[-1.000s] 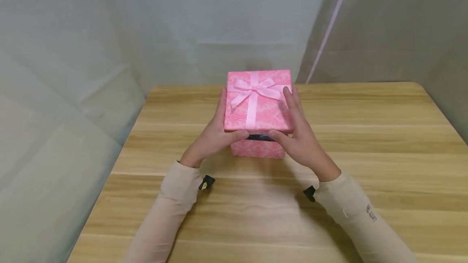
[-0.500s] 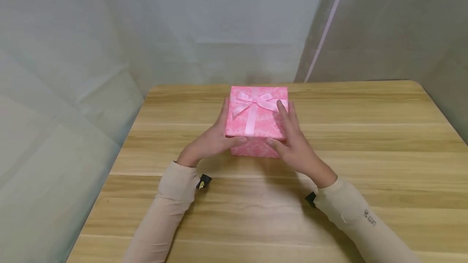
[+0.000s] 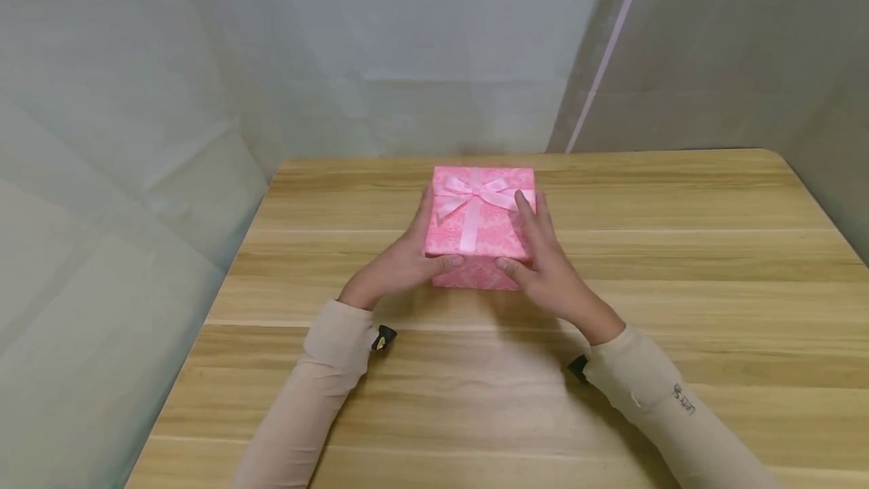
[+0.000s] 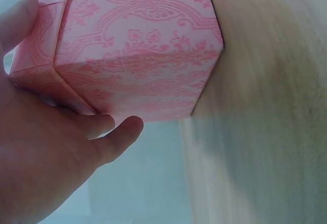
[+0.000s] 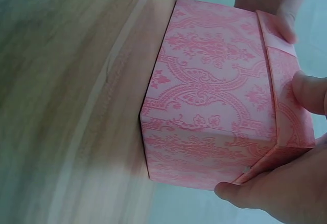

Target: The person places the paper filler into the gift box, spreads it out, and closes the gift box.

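In the head view a pink patterned gift box [image 3: 480, 275] stands on the table, its lid [image 3: 448, 236] down over the top and a pale pink ribbon bow [image 3: 477, 195] on it. My left hand [image 3: 402, 261] grips the lid's left side, thumb across the front rim. From the right, my right hand [image 3: 555, 272] holds the lid with its thumb at the front and one finger over the top. Both wrist views show the lid's rim around the upper box wall [image 4: 138, 40], and the box's base against the table. The inside of the box is hidden.
The light wooden table [image 3: 679, 323] reaches out on both sides of the box, its back edge a little behind it. Pale cloth sheets [image 3: 441, 44] hang behind and at the sides. A small black piece [image 3: 384, 337] sits at the left cuff.
The lid has come down onto the box with both hands on it, covering the dark gap seen earlier at the front. Lately the box and hands have shifted only slightly.
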### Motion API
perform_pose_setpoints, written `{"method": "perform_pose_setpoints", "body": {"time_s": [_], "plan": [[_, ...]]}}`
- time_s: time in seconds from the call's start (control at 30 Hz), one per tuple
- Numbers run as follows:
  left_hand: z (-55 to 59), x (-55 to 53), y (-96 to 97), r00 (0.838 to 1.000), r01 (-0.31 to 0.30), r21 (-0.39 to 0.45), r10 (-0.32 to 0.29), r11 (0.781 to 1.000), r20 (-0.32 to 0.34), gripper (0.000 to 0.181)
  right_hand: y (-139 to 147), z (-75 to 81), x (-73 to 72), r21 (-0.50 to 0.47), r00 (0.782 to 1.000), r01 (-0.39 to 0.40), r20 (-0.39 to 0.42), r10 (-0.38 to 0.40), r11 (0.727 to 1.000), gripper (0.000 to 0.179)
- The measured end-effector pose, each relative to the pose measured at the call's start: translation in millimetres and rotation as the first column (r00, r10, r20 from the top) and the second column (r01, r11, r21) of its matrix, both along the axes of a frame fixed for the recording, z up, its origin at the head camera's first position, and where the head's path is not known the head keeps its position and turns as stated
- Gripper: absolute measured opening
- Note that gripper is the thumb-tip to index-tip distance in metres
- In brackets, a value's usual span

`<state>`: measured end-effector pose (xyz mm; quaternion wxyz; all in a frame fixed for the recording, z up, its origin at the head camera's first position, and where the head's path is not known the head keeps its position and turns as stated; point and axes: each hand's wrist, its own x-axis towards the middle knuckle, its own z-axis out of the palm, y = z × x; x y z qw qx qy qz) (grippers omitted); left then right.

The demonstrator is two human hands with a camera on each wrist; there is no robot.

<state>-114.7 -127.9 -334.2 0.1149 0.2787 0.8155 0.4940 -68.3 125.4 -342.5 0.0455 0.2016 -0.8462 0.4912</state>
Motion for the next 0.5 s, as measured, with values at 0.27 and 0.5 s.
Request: {"method": "perform_pose_setpoints", "body": {"time_s": [0.27, 0.5], "plan": [[-3.2, 1.6, 0.4, 0.999, 0.003, -0.107, 0.001, 0.994, 0.042, 0.118, 3.2, -6.8, 2.4, 0.043, 0.998, -0.006, 0.060, 0.003, 0.999, 0.094], [-3.6, 2.7, -0.1, 0.999, -0.011, -0.174, 0.019, 0.985, 0.045, 0.117, 7.8, -7.7, 2.5, 0.077, 0.997, -0.024, 0.076, 0.018, 0.997, 0.097]]}}
